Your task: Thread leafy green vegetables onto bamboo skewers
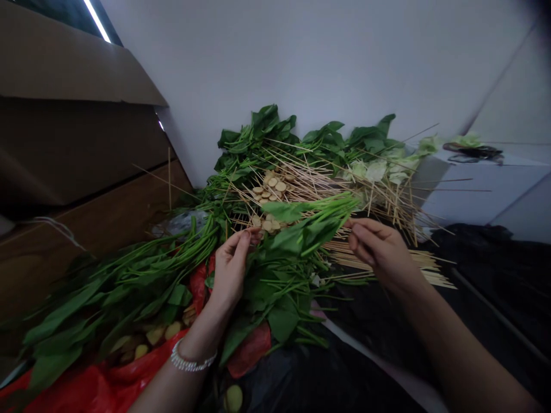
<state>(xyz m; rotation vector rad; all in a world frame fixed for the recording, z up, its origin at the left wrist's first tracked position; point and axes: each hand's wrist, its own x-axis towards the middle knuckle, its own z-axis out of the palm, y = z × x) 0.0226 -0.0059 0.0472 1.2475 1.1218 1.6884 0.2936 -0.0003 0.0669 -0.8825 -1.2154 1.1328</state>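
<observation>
My left hand and my right hand both reach a raised sprig of spinach. The left fingertips pinch its lower stems, and a pearl-like bracelet circles that wrist. The right thumb and fingers close near the sprig's other end, though any skewer inside the grip is hidden. Beneath the hands lies a heap of loose spinach. Behind it, thin bamboo skewers hold round tan slices and pale leaves.
A red plastic bag under the greens holds pale yellow potatoes. Black plastic sheeting covers the right side. Brown cardboard boxes stand at the left, and a white wall rises behind.
</observation>
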